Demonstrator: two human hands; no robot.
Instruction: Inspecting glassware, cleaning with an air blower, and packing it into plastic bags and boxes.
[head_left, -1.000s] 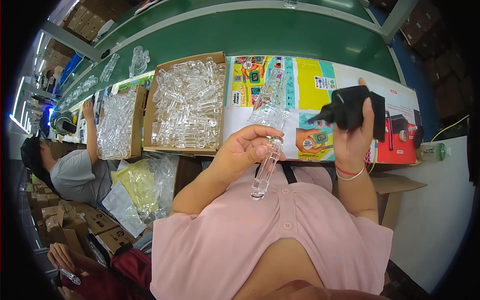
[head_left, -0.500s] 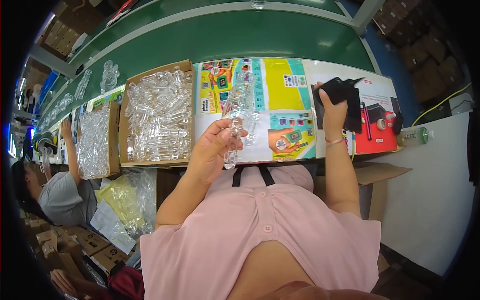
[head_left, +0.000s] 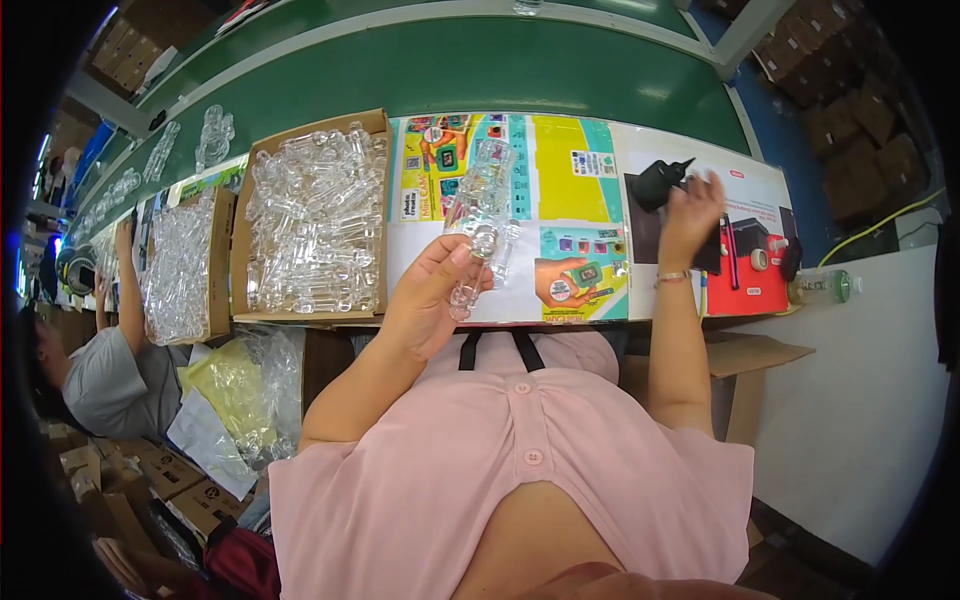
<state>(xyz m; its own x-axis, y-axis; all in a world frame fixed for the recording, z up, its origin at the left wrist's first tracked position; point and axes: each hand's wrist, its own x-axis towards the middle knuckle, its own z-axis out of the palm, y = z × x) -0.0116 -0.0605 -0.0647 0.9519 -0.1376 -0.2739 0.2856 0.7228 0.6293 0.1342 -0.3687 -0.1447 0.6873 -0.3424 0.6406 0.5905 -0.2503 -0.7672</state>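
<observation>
While the left hand (head_left: 432,300) grips a clear plastic piece (head_left: 482,218), right hand (head_left: 690,208) fingers touch a black bottle (head_left: 660,182)

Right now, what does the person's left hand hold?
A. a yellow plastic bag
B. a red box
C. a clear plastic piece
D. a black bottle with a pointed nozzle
C: the left hand grips a clear plastic piece raised over the colourful printed sheet, while the black bottle is at the right hand.
</observation>
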